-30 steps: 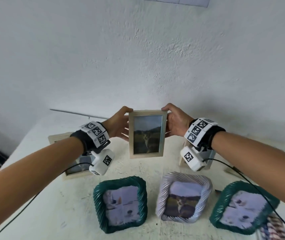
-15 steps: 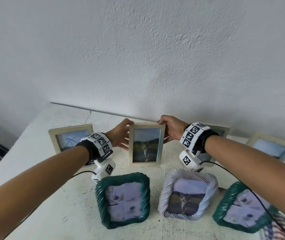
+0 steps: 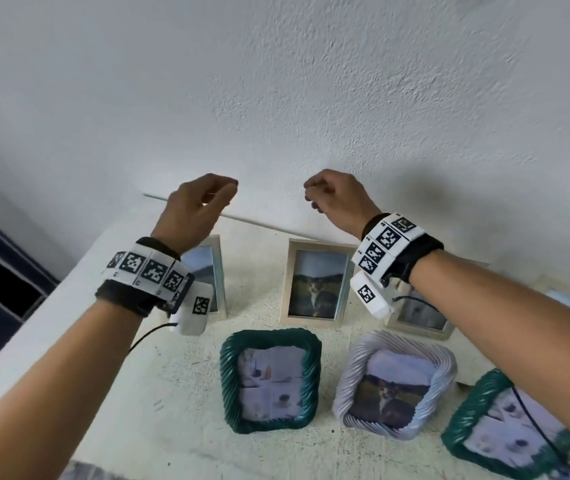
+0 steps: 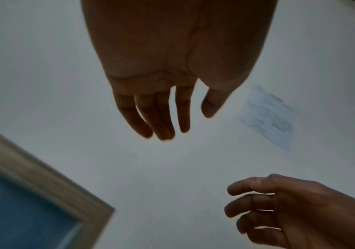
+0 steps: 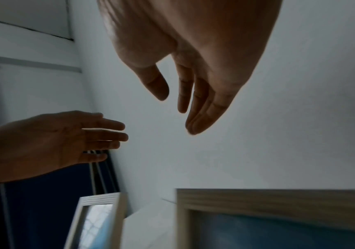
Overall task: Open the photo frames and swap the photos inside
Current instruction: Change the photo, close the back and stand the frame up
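A light wooden frame with a cat photo (image 3: 318,284) stands upright at the back middle of the table (image 3: 172,393), with nothing touching it. My left hand (image 3: 207,197) and right hand (image 3: 321,195) hang in the air above and to either side of it, in front of the wall. Both are empty. In the left wrist view the left hand (image 4: 172,109) has relaxed, nearly straight fingers. The right wrist view shows the right hand (image 5: 178,94) the same way.
In front stand a green braided frame (image 3: 228,375), a white braided frame (image 3: 444,368) with a cat photo, and another green frame (image 3: 463,410) at the right. Two more wooden frames (image 3: 216,271) (image 3: 422,318) stand partly behind my wrists. The wall is close behind.
Both hands have let go of the wooden cat frame, which now stands on the table. They have lifted up and apart from it.
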`<state>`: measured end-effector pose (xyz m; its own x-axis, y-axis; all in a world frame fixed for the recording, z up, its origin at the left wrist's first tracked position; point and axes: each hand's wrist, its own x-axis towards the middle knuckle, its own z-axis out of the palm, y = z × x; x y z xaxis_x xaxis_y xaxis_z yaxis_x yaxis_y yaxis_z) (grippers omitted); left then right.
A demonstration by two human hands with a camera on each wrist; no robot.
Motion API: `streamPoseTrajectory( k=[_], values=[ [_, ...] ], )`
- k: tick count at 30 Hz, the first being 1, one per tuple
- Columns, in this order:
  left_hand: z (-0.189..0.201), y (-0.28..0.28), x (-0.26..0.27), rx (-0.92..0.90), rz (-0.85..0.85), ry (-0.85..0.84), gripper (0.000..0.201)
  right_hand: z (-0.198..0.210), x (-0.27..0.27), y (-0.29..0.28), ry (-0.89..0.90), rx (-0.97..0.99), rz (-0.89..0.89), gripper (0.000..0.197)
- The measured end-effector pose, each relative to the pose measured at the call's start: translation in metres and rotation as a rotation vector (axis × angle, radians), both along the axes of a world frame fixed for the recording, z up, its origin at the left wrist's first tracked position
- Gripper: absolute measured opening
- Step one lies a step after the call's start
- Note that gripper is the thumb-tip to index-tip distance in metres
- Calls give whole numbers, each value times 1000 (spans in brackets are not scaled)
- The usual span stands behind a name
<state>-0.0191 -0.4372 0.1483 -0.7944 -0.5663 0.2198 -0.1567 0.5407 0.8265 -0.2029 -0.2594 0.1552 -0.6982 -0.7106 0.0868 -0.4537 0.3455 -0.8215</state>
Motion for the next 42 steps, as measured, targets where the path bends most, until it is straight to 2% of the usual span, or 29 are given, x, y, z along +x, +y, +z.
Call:
streamPoseTrajectory(
  k=[2, 5, 9, 10, 12, 14, 16, 18, 21, 23, 27, 30, 36, 40, 42],
  values=[
    [-2, -7, 26, -89, 245, 83, 27, 2, 22, -24, -46, 38, 116, 21],
    [-24, -9, 58, -84, 462, 13, 36, -4, 56, -55, -84, 251, 257, 39],
    [-65, -15, 89, 220, 554, -177, 50, -20, 93, -85, -244, 432, 321, 42],
    [-75, -18, 93, 280, 535, -201, 50, -20, 101, -88, -239, 493, 340, 37],
    [-85, -18, 100, 361, 470, -203, 43, -23, 109, -94, -108, 664, 424, 32],
    [-82, -14, 102, 338, 440, -203, 33, -25, 113, -99, -274, 575, 356, 33],
    [-77, -14, 103, 238, 437, -179, 30, -24, 110, -102, -182, 515, 357, 34],
    [-64, -13, 104, 144, 411, -156, 27, -9, 111, -95, -183, 450, 335, 34],
    [-40, -6, 104, 62, 379, -90, 44, 20, 113, -73, -158, 292, 291, 34],
    [-21, 5, 105, 15, 368, -11, 53, 38, 115, -48, -124, 179, 256, 37],
    [21, 45, 108, 23, 260, 182, 50, 67, 130, 22, 13, -102, 178, 36],
    [46, 90, 108, 67, 138, 266, 50, 73, 140, 79, 4, -233, 147, 54],
    [55, 188, 109, 175, -129, 309, 45, 43, 161, 199, -107, -351, 141, 68],
    [21, 250, 106, 209, -194, 234, 43, 4, 176, 262, -193, -361, 61, 72],
    [-3, 278, 103, 207, -236, 166, 42, -19, 183, 291, -272, -405, 13, 68]
  ],
)
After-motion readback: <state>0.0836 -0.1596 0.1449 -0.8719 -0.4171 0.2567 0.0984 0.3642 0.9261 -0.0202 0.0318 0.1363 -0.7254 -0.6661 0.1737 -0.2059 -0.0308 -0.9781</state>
